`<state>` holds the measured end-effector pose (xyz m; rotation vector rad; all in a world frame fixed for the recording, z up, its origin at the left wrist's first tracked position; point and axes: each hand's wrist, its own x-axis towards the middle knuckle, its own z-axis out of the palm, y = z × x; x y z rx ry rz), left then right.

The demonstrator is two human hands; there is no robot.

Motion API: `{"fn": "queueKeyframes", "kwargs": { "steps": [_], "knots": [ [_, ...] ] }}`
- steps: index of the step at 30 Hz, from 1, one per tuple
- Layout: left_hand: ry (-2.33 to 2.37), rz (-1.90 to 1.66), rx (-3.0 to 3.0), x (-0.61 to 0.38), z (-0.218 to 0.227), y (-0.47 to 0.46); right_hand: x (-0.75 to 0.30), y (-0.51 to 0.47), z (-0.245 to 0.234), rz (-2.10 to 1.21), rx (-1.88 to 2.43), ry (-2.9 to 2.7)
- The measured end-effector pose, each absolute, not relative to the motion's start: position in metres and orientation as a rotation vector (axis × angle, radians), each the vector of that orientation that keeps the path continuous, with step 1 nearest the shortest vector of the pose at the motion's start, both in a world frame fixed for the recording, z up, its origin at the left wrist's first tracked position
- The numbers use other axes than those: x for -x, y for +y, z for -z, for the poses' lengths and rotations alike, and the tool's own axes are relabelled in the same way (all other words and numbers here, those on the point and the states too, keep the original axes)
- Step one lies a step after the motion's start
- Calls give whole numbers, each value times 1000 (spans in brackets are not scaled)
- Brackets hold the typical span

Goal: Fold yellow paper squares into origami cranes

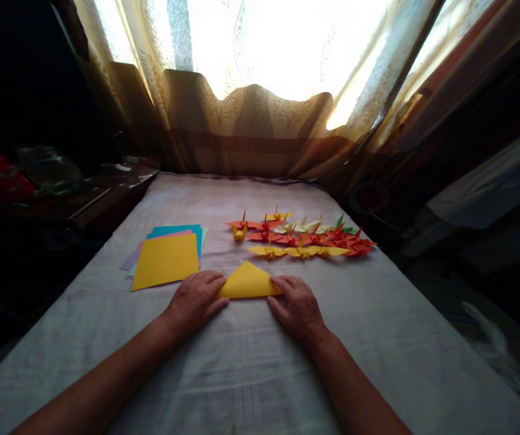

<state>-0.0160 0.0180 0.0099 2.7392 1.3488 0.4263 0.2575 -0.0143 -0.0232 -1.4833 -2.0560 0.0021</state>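
A yellow sheet of origami paper (pixel 247 281), folded into a triangle with its point away from me, lies on the cloth-covered table. My left hand (pixel 199 300) pinches its left corner, thumb along the near folded edge and fingers on top. At the opposite corner my right hand (pixel 299 307) grips the paper the same way. Just left of my left hand is a stack of coloured square paper (pixel 165 261), yellow on top, with blue, pink and pale edges showing. Beyond my right hand stand several folded paper cranes (pixel 305 251) in yellow, red, cream and green.
A pale checked cloth (pixel 224 374) covers the table. A bright window with a patterned curtain (pixel 253 121) is behind the far edge. A dark side surface (pixel 101 196) with objects on it adjoins at left. White fabric (pixel 491 175) hangs at right.
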Motion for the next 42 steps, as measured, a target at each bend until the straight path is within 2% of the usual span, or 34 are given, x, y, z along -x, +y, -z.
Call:
{"fn": "queueKeyframes", "kwargs": {
  "steps": [12, 25, 32, 37, 42],
  "knots": [
    [1252, -732, -2837, 12, 18, 8, -262, -15, 19, -106, 1485, -2065],
    [1181, -1013, -2732, 15, 10, 13, -266, -15, 14, -225, 1441, -1931],
    [1201, -1273, -2822, 10, -6, -1, -254, -23, -3, 114, 1240, -2075],
    [1100, -1239, -3012, 4, -6, -13, -228, -35, -3, 219, 1311, -2191],
    [1005, -1075, -3018, 8, -9, -5, -216, -40, -2, 78, 1343, -2278]
  ]
}}
